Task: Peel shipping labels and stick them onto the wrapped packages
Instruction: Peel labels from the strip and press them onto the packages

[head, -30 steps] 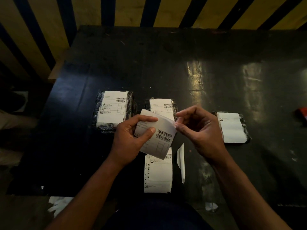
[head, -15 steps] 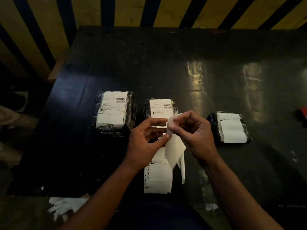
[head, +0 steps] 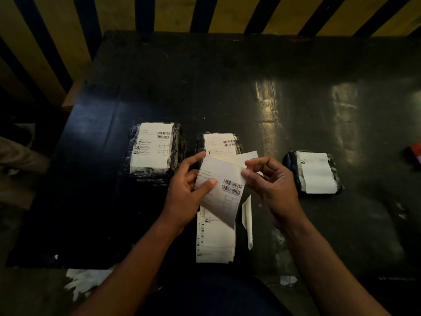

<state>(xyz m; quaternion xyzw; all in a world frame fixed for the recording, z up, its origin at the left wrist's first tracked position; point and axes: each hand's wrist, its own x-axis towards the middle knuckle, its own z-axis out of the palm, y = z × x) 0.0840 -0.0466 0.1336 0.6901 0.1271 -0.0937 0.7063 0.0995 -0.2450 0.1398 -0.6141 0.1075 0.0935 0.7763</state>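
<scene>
I hold a white shipping label with barcodes above the dark table. My left hand grips its left edge, thumb on the printed face. My right hand pinches its upper right corner, where a blank backing sheet shows behind it. Three black-wrapped packages lie in a row: the left package and the middle package carry printed labels, and the right package carries a mostly blank white label. A stack of labels lies below my hands.
A narrow white paper strip lies right of the label stack. A red object sits at the table's right edge. White paper scraps lie on the floor at the front left. Yellow and black stripes run behind the table.
The label was edge-on between my hands half a second ago; now its printed face is turned up again and the backing shows behind its upper right corner.
</scene>
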